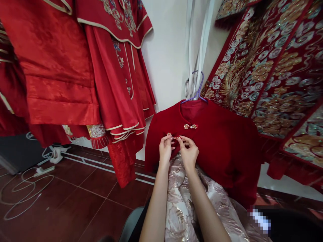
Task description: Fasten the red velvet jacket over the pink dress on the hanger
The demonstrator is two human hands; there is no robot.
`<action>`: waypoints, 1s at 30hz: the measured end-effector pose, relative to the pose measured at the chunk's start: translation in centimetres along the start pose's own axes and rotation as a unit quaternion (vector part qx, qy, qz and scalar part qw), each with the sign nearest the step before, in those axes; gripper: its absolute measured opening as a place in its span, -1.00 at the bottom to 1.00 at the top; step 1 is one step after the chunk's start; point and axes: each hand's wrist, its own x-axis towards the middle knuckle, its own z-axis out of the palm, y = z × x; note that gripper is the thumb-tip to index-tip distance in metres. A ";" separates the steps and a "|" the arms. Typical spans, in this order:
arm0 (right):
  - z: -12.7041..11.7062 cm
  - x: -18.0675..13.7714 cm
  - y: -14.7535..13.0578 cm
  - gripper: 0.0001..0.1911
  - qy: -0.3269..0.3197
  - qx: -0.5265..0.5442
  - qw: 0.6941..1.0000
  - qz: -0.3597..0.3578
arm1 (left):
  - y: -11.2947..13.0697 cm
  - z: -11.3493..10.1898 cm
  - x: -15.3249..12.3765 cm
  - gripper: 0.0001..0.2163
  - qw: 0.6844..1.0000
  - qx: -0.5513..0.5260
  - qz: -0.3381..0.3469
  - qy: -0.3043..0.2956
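Note:
A dark red jacket (224, 141) hangs in front of me on a purple hanger (199, 90). At its neck a beaded frog button (190, 126) is fastened. Below it, my left hand (166, 146) pinches the pearl-beaded half of a second frog button (169, 134) at the jacket's front edge. My right hand (188, 151) pinches the other half of that frog button, a small red loop with beads, close beside the left fingertips. The fingers partly cover both halves, so I cannot tell whether they are joined. Pale, shiny brocade fabric (178, 195) lies beneath my forearms.
Red garments with cream trim (118, 84) hang at the left, and a heavily embroidered gown (267, 74) hangs at the right. White straps (199, 43) come down the wall. A power strip (44, 170) and looped cables lie on the tiled floor (75, 201) near a metal rack rail (93, 163).

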 end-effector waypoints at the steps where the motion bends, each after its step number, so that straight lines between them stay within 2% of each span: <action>1: 0.0 0.0 0.0 -0.63 0.002 -0.002 1.000 -0.001 | 0.0 0.0 -0.1 -0.75 1.000 0.002 0.005 -0.002; 5: 0.2 0.0 -0.2 -0.63 -0.003 -0.002 1.000 0.004 | 0.0 0.0 0.0 -0.75 1.000 -0.019 0.012 0.000; 11: 0.9 0.5 -0.3 -0.63 -0.075 0.025 0.997 0.012 | -0.1 -0.7 0.4 -0.71 0.999 -0.042 0.032 0.007; 18: 0.9 0.5 -0.4 -0.64 -0.071 0.028 0.997 0.001 | -0.1 -0.8 0.7 -0.72 0.998 -0.028 0.048 0.000; 24: 1.3 0.5 -0.5 -0.66 -0.059 0.006 0.998 -0.014 | 0.0 -0.8 1.7 -0.75 0.992 0.052 0.114 -0.006; 30: 1.6 0.5 -0.3 -0.68 -0.042 -0.010 0.998 -0.046 | 1.0 -1.4 2.1 -0.82 0.978 0.158 0.134 -0.007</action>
